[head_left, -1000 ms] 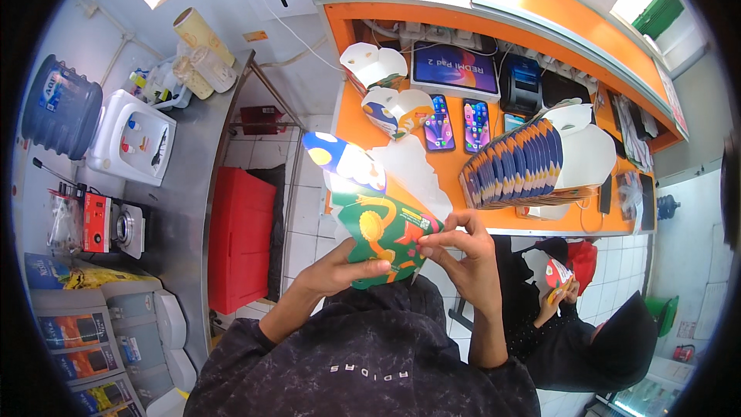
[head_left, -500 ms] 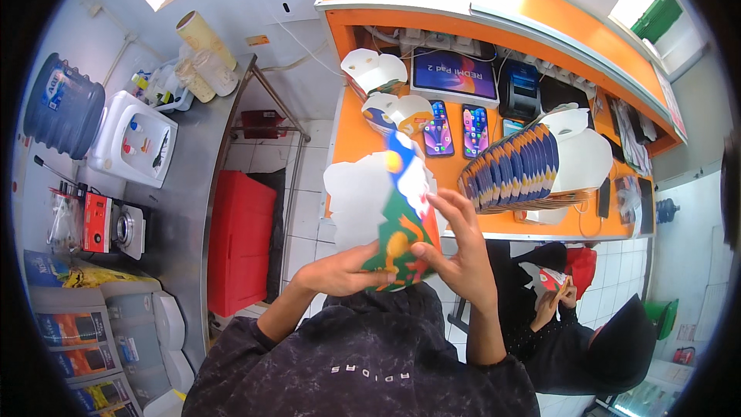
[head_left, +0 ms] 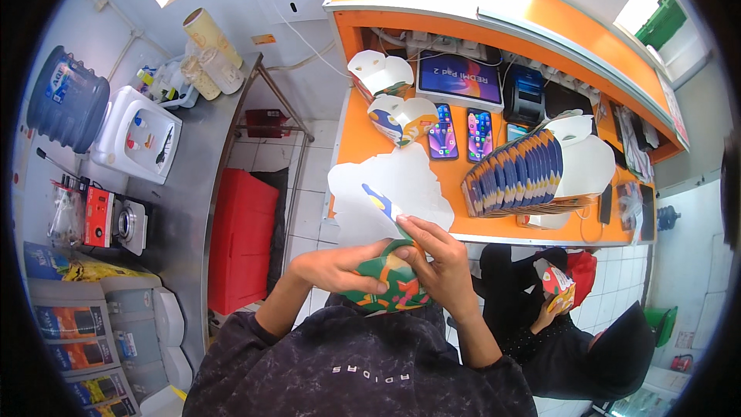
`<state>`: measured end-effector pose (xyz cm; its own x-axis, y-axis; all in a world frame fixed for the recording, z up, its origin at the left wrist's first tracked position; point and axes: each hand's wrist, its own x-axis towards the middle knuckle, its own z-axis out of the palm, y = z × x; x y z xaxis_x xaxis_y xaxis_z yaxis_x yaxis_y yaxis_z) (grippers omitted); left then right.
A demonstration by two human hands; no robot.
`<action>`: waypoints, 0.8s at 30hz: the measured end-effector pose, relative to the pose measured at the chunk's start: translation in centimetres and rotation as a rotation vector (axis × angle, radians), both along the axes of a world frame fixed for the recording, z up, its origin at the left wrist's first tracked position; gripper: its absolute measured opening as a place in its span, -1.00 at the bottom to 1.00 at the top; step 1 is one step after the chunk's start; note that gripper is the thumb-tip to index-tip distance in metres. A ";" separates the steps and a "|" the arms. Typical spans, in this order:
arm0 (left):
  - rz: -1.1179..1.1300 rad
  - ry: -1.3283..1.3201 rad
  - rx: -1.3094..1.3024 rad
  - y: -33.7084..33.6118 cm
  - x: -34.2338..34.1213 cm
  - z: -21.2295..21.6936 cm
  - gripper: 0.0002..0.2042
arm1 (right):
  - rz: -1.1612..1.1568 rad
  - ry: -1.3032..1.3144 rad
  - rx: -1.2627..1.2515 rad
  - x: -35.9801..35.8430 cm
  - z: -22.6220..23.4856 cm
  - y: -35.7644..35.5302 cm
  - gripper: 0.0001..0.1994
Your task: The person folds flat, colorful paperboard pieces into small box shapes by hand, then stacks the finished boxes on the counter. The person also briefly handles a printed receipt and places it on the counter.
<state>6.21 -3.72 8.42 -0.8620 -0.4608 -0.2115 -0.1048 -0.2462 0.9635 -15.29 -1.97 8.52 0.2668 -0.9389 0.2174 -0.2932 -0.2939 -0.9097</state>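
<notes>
A green, orange and blue printed paper food box point(head_left: 386, 290) is bent into a curve close in front of my body. My left hand point(head_left: 340, 269) grips its left side, with the thumb near the top edge and fingers on the front. My right hand point(head_left: 441, 264) holds the right side, fingers along a narrow blue and white flap that points away from me. Just beyond lie flat white card blanks point(head_left: 378, 166) overhanging the orange table's point(head_left: 494, 225) edge. The inside of the held box is largely hidden by my hands.
Nested blue-patterned boxes point(head_left: 513, 174) lie right of the blanks; two formed boxes point(head_left: 401, 117) stand behind. Two phones point(head_left: 443, 133) lie between. At right a co-worker point(head_left: 594, 355) holds another printed box point(head_left: 557, 287). A steel counter point(head_left: 181, 208) and red bin point(head_left: 243, 239) stand left.
The printed box was a tall upright sheet and is now lower and curved between my hands. Both hands have drawn closer together, the right one lower. The co-worker's box has shifted down.
</notes>
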 end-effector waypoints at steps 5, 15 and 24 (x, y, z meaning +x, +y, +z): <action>0.060 -0.023 0.090 -0.9 -0.1 -0.4 -0.50 | -0.073 0.160 -0.259 -0.2 -0.6 -0.2 -0.60; -0.178 -0.201 0.382 -0.3 0.3 -3.2 -0.47 | 0.314 0.326 -0.029 -2.6 -0.5 2.4 -0.62; -0.335 -0.203 0.285 0.5 -2.1 -3.3 -0.47 | 0.489 0.178 0.315 -4.6 0.6 2.6 -0.74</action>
